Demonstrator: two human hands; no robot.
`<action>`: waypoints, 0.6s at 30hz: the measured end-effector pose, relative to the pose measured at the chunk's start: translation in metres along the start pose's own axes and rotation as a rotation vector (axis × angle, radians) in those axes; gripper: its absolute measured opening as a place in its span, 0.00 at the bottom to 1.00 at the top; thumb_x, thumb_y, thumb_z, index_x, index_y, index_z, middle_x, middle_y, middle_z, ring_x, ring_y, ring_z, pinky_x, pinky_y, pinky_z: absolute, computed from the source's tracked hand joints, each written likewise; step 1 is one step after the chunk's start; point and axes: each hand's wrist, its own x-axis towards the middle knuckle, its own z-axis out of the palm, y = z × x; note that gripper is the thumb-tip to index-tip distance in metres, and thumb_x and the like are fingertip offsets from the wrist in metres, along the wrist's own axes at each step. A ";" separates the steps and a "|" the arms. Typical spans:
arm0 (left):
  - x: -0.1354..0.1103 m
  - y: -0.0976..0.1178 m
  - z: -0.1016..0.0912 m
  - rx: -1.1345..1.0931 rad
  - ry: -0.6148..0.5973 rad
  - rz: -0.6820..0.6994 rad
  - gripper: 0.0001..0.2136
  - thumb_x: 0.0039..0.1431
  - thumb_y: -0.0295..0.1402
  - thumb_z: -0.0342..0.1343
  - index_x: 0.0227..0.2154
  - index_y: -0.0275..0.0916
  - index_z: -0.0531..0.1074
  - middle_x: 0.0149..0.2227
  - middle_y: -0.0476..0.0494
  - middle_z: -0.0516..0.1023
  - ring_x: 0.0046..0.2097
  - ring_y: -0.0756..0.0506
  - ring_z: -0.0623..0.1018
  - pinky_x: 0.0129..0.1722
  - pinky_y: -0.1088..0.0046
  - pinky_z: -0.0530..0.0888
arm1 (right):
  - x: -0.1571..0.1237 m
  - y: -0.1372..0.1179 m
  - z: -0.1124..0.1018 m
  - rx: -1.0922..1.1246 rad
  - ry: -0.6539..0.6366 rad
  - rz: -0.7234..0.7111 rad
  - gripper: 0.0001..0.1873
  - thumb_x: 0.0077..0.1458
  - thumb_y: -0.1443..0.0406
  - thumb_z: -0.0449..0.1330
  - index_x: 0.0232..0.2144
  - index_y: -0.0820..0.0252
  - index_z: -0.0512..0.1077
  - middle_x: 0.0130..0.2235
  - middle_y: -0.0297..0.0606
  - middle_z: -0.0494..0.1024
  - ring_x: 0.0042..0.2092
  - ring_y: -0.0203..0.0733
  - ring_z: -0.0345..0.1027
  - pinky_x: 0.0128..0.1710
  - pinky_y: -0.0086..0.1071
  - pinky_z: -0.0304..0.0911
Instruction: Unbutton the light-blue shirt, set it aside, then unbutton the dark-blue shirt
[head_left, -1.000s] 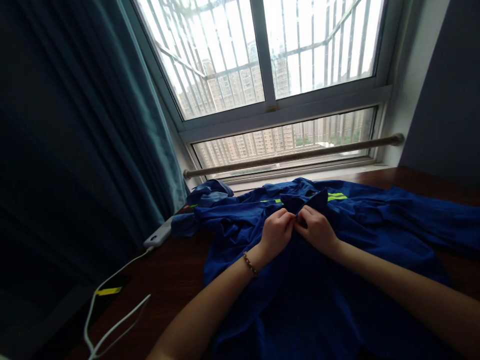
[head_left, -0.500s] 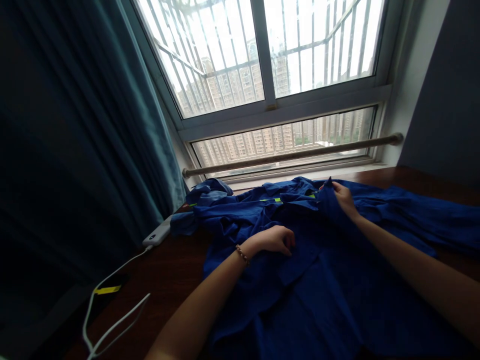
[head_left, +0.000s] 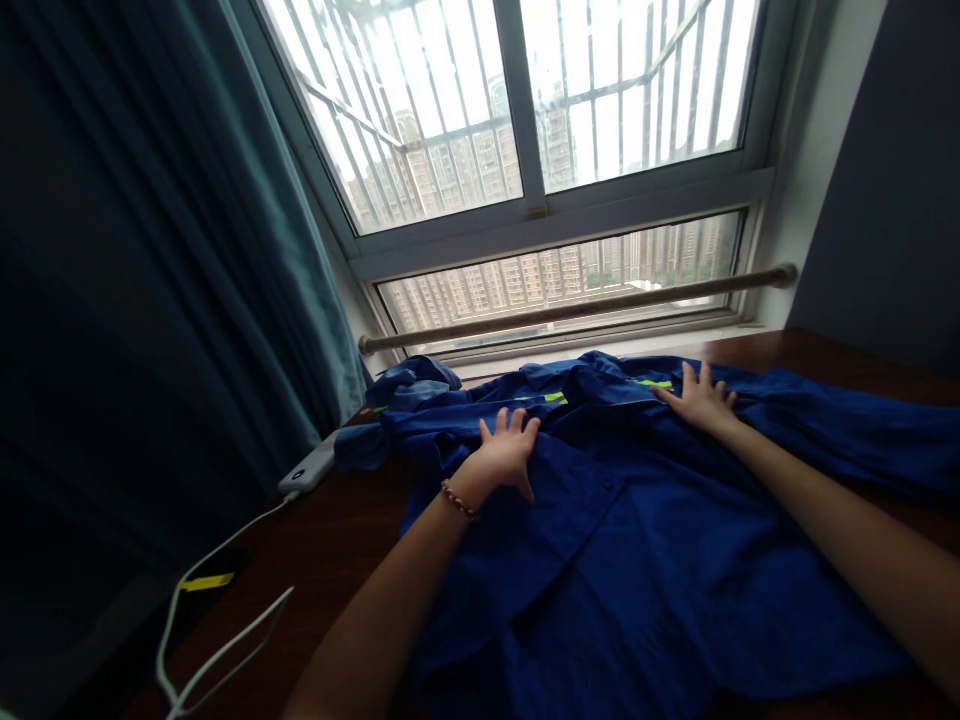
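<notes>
A blue work jacket with yellow-green reflective stripes lies spread over a dark wooden table. My left hand, with a bead bracelet at the wrist, lies flat on the jacket's left chest, fingers spread. My right hand presses flat on the cloth near the collar and the right-hand stripe, fingers apart. Neither hand holds anything. A crumpled sleeve bunches at the far left of the jacket.
A white power bank sits at the table's left edge, its white cable trailing toward me. A teal curtain hangs on the left. The barred window and a rail stand behind the table.
Both hands left the pinch at the jacket's front and moved apart. The right one pulled a flap toward the collar. Both now lie flat and open on the cloth.
</notes>
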 end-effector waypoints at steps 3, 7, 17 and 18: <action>0.015 -0.025 0.006 0.029 0.066 -0.303 0.60 0.13 0.33 0.70 0.59 0.41 0.47 0.62 0.25 0.34 0.58 0.17 0.39 0.47 0.35 0.41 | -0.002 0.004 0.005 -0.134 -0.062 0.060 0.47 0.47 0.41 0.49 0.60 0.63 0.43 0.60 0.58 0.33 0.54 0.71 0.47 0.48 0.56 0.45; 0.022 -0.057 0.008 -0.122 -0.048 -0.349 0.55 0.14 0.37 0.69 0.55 0.30 0.55 0.57 0.17 0.52 0.55 0.19 0.53 0.49 0.47 0.55 | 0.001 0.011 0.002 -0.224 -0.052 0.118 0.43 0.49 0.43 0.49 0.57 0.67 0.49 0.57 0.63 0.47 0.53 0.68 0.51 0.47 0.53 0.48; 0.028 -0.042 0.013 -0.713 0.032 -0.088 0.04 0.37 0.27 0.57 0.21 0.37 0.69 0.26 0.44 0.73 0.37 0.40 0.74 0.39 0.65 0.68 | -0.008 -0.012 -0.009 -0.092 -0.314 -0.048 0.37 0.54 0.43 0.39 0.40 0.71 0.68 0.41 0.59 0.70 0.46 0.62 0.63 0.43 0.49 0.56; 0.028 -0.035 0.011 -0.877 0.030 -0.044 0.05 0.39 0.27 0.57 0.24 0.37 0.70 0.26 0.45 0.73 0.35 0.43 0.74 0.37 0.67 0.69 | -0.012 -0.021 -0.013 0.021 -0.364 -0.077 0.37 0.54 0.42 0.39 0.37 0.69 0.70 0.39 0.56 0.71 0.45 0.60 0.64 0.44 0.48 0.57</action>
